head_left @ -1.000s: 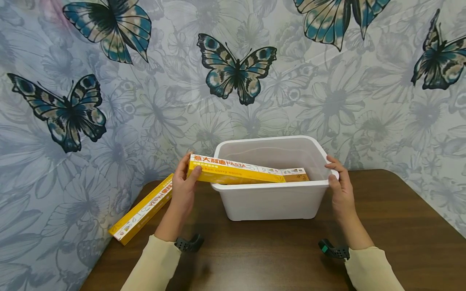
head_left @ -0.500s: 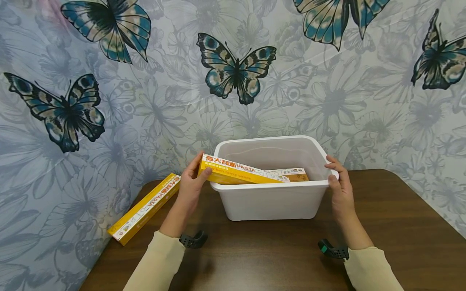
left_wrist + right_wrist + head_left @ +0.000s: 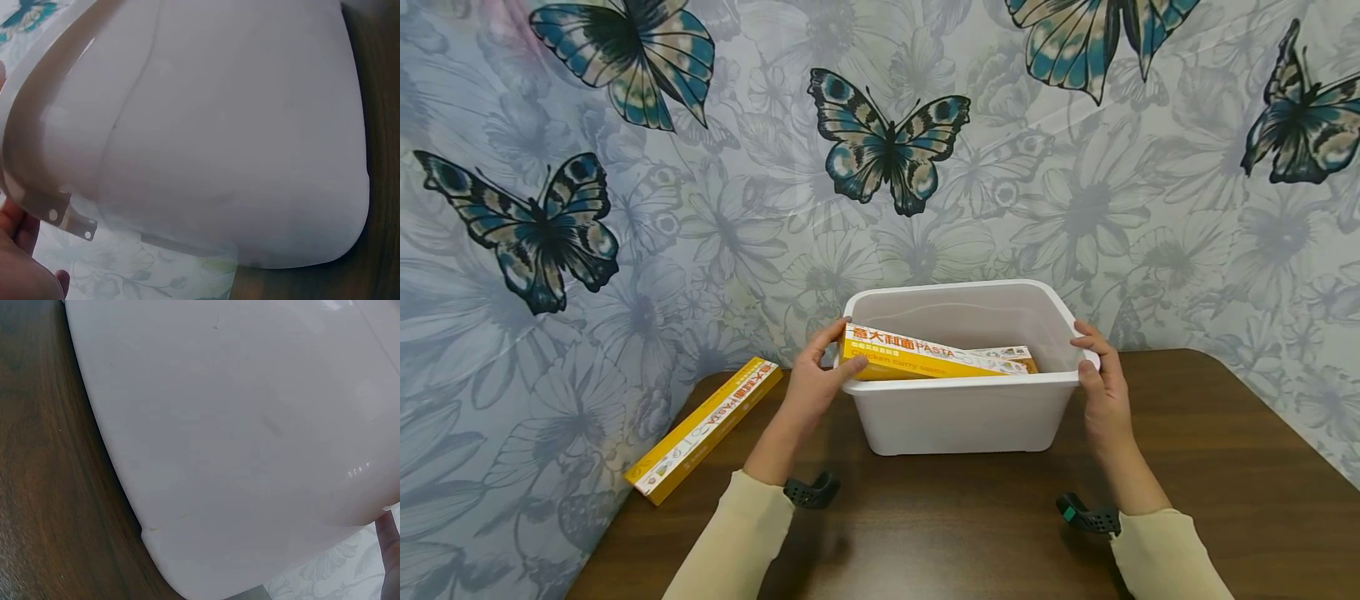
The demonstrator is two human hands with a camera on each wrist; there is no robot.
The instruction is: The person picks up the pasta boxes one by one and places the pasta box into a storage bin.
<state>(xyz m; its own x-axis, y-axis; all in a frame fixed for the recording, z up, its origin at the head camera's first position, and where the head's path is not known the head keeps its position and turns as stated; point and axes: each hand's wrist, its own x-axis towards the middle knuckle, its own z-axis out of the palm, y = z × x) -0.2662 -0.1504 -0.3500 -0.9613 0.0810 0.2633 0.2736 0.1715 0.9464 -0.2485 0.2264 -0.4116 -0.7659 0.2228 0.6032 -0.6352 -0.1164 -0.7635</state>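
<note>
A yellow pasta box (image 3: 917, 358) slants down inside the white plastic bin (image 3: 955, 417), its left end raised near the bin's left rim. My left hand (image 3: 816, 375) holds that end, thumb on the front face and fingers behind. In the left wrist view, part of the left hand (image 3: 25, 250) shows beneath the bin's rim. Another box (image 3: 1021, 357) peeks out at the right inside the bin; most of it is hidden. My right hand (image 3: 1103, 387) grips the bin's right rim.
Another yellow pasta box (image 3: 703, 429) lies diagonally at the left edge of the brown table (image 3: 955, 525). Behind the table hangs a cloth (image 3: 737, 192) printed with butterflies and flowers.
My left hand has moved right, sliding the pasta box further into the bin until its left end came inside the left rim. The right hand has stayed on the rim.
</note>
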